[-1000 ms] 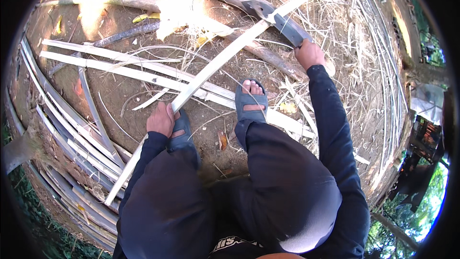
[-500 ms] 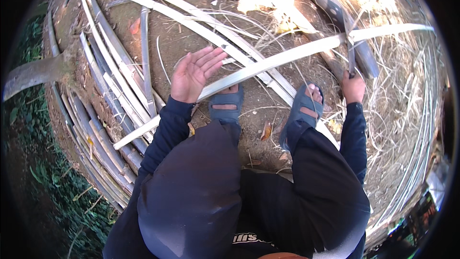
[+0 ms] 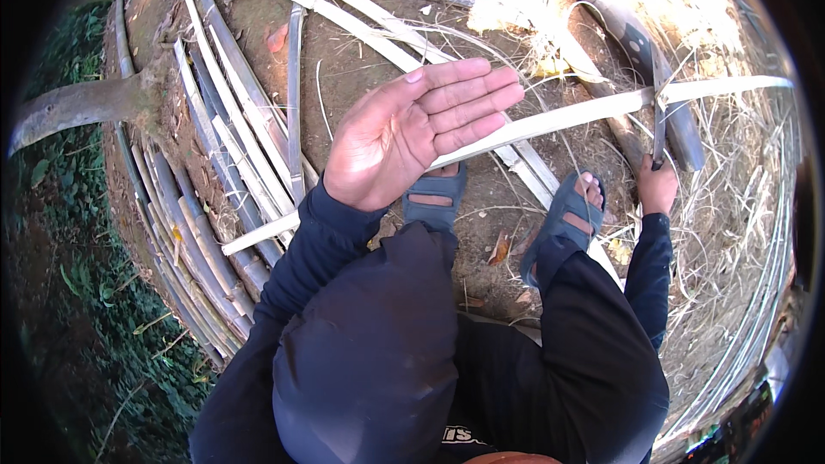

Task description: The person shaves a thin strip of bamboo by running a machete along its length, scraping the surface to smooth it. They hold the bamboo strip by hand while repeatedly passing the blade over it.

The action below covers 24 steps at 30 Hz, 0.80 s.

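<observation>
Pale split-bamboo strip (image 3: 567, 123) slants behind left hand (image 3: 404, 133), reaching knife (image 3: 660, 125) at right. Likely light, springy, sharp-edged; best held mid-length, clear of knife. Right hand (image 3: 657, 187) grips knife; left hand open, palm up. Bamboo poles (image 3: 204, 241) at left.

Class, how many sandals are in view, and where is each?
2: the left sandal, partly hidden, just below the open left hand; the right sandal, left of the right hand.

The place was an outdoor work yard: bare soil (image 3: 481, 219) and pale shavings (image 3: 730, 198) lay right of the stacked poles (image 3: 209, 249), green undergrowth (image 3: 77, 279) left of them.
</observation>
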Tool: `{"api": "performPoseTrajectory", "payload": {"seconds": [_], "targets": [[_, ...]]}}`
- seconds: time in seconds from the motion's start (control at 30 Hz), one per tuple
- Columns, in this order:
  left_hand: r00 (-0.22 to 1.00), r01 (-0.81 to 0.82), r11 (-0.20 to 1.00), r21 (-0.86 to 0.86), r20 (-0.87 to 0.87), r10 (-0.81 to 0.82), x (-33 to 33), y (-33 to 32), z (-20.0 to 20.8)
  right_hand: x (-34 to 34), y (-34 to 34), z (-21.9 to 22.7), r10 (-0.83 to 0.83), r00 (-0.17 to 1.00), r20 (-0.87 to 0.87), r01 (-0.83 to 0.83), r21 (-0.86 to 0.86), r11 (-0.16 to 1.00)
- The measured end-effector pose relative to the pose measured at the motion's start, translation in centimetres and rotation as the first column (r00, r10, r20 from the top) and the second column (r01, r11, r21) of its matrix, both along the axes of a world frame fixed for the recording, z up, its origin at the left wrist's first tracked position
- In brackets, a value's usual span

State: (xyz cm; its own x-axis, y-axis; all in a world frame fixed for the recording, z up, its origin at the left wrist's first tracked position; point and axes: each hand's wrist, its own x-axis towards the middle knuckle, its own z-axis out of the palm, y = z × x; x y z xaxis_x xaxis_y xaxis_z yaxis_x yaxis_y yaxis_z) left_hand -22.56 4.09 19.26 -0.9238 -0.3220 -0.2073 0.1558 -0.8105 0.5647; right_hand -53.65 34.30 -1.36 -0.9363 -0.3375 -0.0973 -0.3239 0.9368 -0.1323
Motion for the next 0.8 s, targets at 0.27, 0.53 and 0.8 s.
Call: {"api": "performPoseTrajectory", "payload": {"seconds": [0.27,0.53,0.8], "targets": [[1.0,0.023,0.993,-0.116,0.016,-0.022,0.2,0.2,1.3,0.2,-0.1,-0.2,0.001,1.0,-0.016,-0.001,0.013,1.0],[0.993,0.018,0.985,-0.17,0.122,0.002,-0.2,0.5,2.5,-0.2,0.4,-1.1,0.022,0.999,-0.034,-0.023,-0.005,1.0],[0.98,-0.017,0.987,-0.159,0.194,0.048,0.0,0.6,2.6,0.0,0.1,-0.8,0.019,0.999,-0.027,-0.019,0.008,1.0]]}}
